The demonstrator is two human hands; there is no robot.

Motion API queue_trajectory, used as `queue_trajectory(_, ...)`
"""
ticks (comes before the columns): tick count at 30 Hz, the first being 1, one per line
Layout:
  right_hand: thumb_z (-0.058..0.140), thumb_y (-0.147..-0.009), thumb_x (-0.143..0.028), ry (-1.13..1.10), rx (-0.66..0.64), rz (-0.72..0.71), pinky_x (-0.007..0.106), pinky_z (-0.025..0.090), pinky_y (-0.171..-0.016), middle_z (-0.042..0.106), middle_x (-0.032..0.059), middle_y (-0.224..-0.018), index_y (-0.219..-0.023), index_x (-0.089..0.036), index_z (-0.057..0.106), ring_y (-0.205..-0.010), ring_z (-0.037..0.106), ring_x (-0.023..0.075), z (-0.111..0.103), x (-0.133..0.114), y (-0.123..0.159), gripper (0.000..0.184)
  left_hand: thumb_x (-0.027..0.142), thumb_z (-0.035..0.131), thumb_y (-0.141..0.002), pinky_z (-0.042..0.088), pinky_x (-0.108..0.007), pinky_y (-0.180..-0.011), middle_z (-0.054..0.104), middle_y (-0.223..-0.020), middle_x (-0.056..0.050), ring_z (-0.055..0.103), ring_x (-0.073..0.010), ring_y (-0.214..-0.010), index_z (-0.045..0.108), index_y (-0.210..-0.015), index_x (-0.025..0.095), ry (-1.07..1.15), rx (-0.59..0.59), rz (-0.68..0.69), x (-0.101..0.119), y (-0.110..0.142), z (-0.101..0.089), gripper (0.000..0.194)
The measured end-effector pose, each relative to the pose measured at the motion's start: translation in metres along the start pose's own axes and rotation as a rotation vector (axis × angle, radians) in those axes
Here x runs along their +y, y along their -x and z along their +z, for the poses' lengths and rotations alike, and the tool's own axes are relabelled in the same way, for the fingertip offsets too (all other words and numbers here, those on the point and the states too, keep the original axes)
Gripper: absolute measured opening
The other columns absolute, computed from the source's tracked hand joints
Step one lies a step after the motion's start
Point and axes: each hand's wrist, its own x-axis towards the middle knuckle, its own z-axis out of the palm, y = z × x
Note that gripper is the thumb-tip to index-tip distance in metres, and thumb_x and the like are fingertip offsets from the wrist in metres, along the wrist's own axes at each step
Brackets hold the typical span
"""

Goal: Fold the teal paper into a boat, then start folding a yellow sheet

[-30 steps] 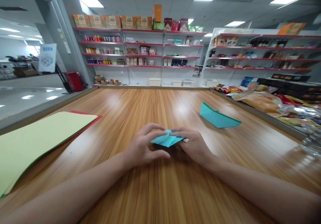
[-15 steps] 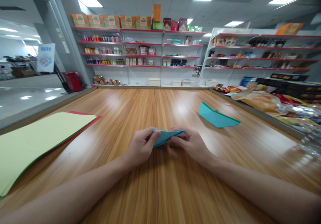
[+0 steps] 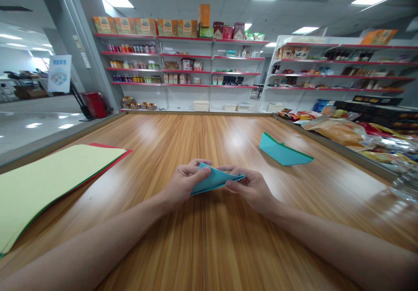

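Observation:
A folded piece of blue paper (image 3: 214, 180) is held just above the wooden table between my two hands. My left hand (image 3: 184, 182) pinches its left end, thumb on the near face and fingers behind. At the right tip, my right hand (image 3: 250, 186) grips it between thumb and fingers. The fingers behind the paper are partly hidden. Further off to the right lies a second folded paper (image 3: 285, 152), blue with a green edge, shaped like a boat.
On the left of the table (image 3: 156, 138) is a stack of paper sheets (image 3: 62, 173), pale yellow on top with green and red beneath. Packaged snacks (image 3: 339, 132) lie beyond the table's right edge. Stocked shelves (image 3: 186, 56) stand behind the far edge.
The blue paper in my hands has tilted, its left end rising to a point and more of its near face showing. My left fingers have shifted along it.

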Motion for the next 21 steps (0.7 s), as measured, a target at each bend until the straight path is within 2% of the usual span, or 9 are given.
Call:
queue_trajectory(2, 0.070, -0.079, -0.031, 0.026, 0.028, -0.056, 0.037, 0.050, -0.088, 0.062, 0.0084, -0.117, -0.078, -0.019, 0.067, -0.107, 0.059, 0.0226, -0.001, -0.004, 0.000, 0.012, 0.043, 0.074, -0.071, 0.033, -0.037, -0.100, 0.050, -0.131, -0.009, 0.043, -0.0280, -0.121, 0.076, -0.077, 0.018, -0.008, -0.087, 0.024, 0.003, 0.000, -0.003, 0.026)
queue_trajectory(3, 0.071, -0.078, -0.030, 0.045, 0.030, -0.080, 0.037, 0.050, -0.088, 0.061, 0.0085, -0.119, -0.078, -0.020, 0.068, -0.109, 0.058, 0.0231, -0.002, -0.005, 0.001, 0.011, 0.041, 0.076, -0.069, 0.027, -0.039, -0.105, 0.046, -0.135, -0.009, 0.038, -0.0293, -0.126, 0.077, -0.084, 0.019, -0.011, -0.155, 0.019, 0.005, 0.000, -0.004, 0.027)
queue_trajectory(5, 0.070, -0.079, -0.029, 0.086, 0.013, -0.103, 0.036, 0.051, -0.085, 0.057, 0.0082, -0.123, -0.080, -0.021, 0.070, -0.111, 0.057, 0.0230, -0.002, -0.008, 0.002, 0.008, 0.039, 0.077, -0.069, 0.026, -0.042, -0.106, 0.050, -0.131, -0.010, 0.042, -0.0294, -0.123, 0.076, -0.093, 0.021, -0.011, -0.301, 0.001, 0.009, 0.000, -0.006, 0.030)
queue_trajectory(7, 0.069, -0.080, -0.028, 0.140, 0.006, -0.094, 0.033, 0.053, -0.081, 0.054, 0.0074, -0.126, -0.080, -0.022, 0.071, -0.112, 0.056, 0.0223, -0.002, -0.007, 0.002, 0.006, 0.038, 0.075, -0.072, 0.032, -0.041, -0.102, 0.056, -0.118, -0.010, 0.049, -0.0275, -0.113, 0.076, -0.095, 0.021, -0.032, -0.367, 0.002, 0.011, 0.000, -0.005, 0.028)
queue_trajectory(9, 0.068, -0.080, -0.028, 0.194, 0.043, -0.071, 0.030, 0.054, -0.077, 0.049, 0.0068, -0.129, -0.081, -0.023, 0.072, -0.112, 0.056, 0.0213, -0.002, -0.002, 0.002, 0.006, 0.036, 0.075, -0.072, 0.037, -0.039, -0.097, 0.057, -0.108, -0.008, 0.052, -0.0247, -0.105, 0.077, -0.092, 0.023, -0.104, -0.299, 0.034, 0.010, 0.000, -0.004, 0.023)
queue_trajectory(11, 0.068, -0.079, -0.030, 0.216, 0.103, -0.056, 0.029, 0.055, -0.077, 0.047, 0.0067, -0.129, -0.083, -0.023, 0.072, -0.110, 0.056, 0.0205, -0.003, 0.004, 0.001, 0.008, 0.034, 0.076, -0.071, 0.040, -0.036, -0.093, 0.054, -0.105, -0.007, 0.051, -0.0230, -0.102, 0.077, -0.090, 0.025, -0.219, -0.164, 0.097, 0.005, 0.000, -0.004, 0.021)
queue_trajectory(14, 0.070, -0.077, -0.033, 0.205, 0.121, -0.031, 0.028, 0.056, -0.076, 0.055, 0.0068, -0.114, -0.088, -0.023, 0.072, -0.101, 0.060, 0.0192, -0.005, 0.010, -0.001, 0.015, 0.036, 0.077, -0.069, 0.043, -0.034, -0.091, 0.048, -0.106, -0.006, 0.049, -0.0225, -0.104, 0.076, -0.091, 0.027, -0.377, -0.028, 0.194, -0.004, 0.000, -0.004, 0.023)
queue_trajectory(17, 0.070, -0.078, -0.034, 0.218, 0.088, -0.004, 0.027, 0.055, -0.070, 0.065, 0.0048, -0.092, -0.091, -0.022, 0.073, -0.084, 0.064, 0.0168, -0.005, 0.009, -0.002, 0.018, 0.037, 0.078, -0.068, 0.044, -0.034, -0.091, 0.045, -0.107, -0.006, 0.047, -0.0230, -0.105, 0.077, -0.089, 0.028, -0.453, 0.003, 0.246, -0.007, 0.002, -0.005, 0.023)
queue_trajectory(21, 0.072, -0.076, -0.034, 0.261, 0.148, -0.017, 0.028, 0.054, -0.067, 0.069, 0.0031, -0.082, -0.081, -0.021, 0.074, -0.073, 0.065, 0.0164, -0.006, 0.003, -0.002, 0.014, 0.036, 0.077, -0.070, 0.043, -0.034, -0.089, 0.046, -0.105, -0.006, 0.048, -0.0226, -0.102, 0.077, -0.088, 0.028, -0.447, -0.010, 0.252, -0.004, 0.003, -0.003, 0.020)
